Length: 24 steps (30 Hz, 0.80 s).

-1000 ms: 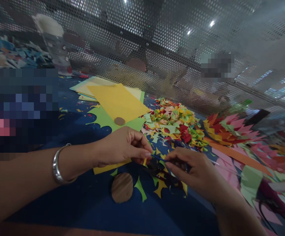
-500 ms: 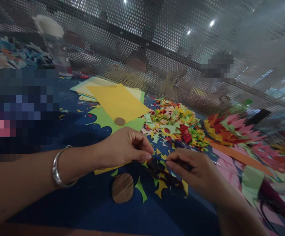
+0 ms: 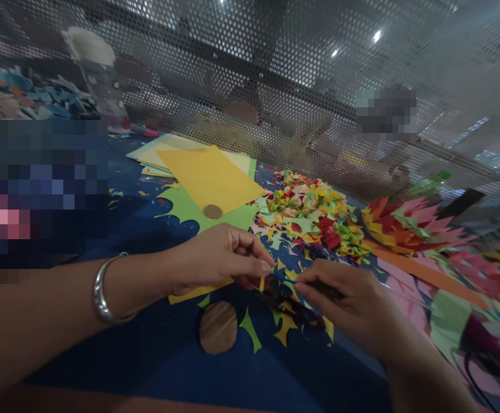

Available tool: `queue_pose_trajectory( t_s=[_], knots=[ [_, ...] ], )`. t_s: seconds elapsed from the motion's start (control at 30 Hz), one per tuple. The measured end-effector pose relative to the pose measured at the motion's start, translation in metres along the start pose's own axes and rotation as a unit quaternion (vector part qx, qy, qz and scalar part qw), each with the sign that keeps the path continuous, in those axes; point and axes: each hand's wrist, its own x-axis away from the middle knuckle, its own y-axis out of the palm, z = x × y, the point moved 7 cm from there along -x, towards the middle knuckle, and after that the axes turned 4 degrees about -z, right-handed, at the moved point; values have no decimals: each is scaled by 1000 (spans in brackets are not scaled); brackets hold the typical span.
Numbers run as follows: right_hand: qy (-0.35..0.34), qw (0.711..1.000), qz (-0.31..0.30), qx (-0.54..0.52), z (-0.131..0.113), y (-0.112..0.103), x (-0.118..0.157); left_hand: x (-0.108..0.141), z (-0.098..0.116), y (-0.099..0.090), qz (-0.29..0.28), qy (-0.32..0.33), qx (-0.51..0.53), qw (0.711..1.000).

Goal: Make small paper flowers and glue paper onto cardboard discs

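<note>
My left hand (image 3: 221, 258), with a silver bangle on its wrist, is closed in a pinch above the middle of the blue table (image 3: 155, 355). A narrow yellow paper strip (image 3: 262, 283) shows just under its fingertips. Across from it, my right hand (image 3: 348, 295) pinches a thin blue stick (image 3: 290, 281), whose tip points at my left fingertips. Whether tip and paper touch is too small to tell. Below the hands lie dark-handled scissors (image 3: 299, 312) among green and yellow paper scraps (image 3: 285, 330). A round brown disc (image 3: 218, 327) lies in front of my left hand.
Yellow paper (image 3: 210, 178) with a small brown disc (image 3: 212, 211) lies on green cut paper (image 3: 181, 206). Behind my hands is a heap of folded paper pieces (image 3: 305, 201). Pointed paper shapes (image 3: 422, 223) stand at right. A clear bottle (image 3: 109, 97) stands at back left, before perforated metal mesh (image 3: 215, 74).
The yellow strip under my left fingertips has come into sight. Both hands keep nearly the same pinch, and the whole view has shifted slightly.
</note>
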Motion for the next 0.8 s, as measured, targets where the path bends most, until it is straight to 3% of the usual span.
queue_pose_trajectory(
  t_s=[0.5, 0.8],
  knots=[
    [25, 1000, 8, -14, 5, 4, 0, -4, -5, -3, 1, 1, 37, 999],
    [22, 999, 6, -29, 5, 3, -1, -5, 0, -6, 41, 15, 1, 999]
  ],
)
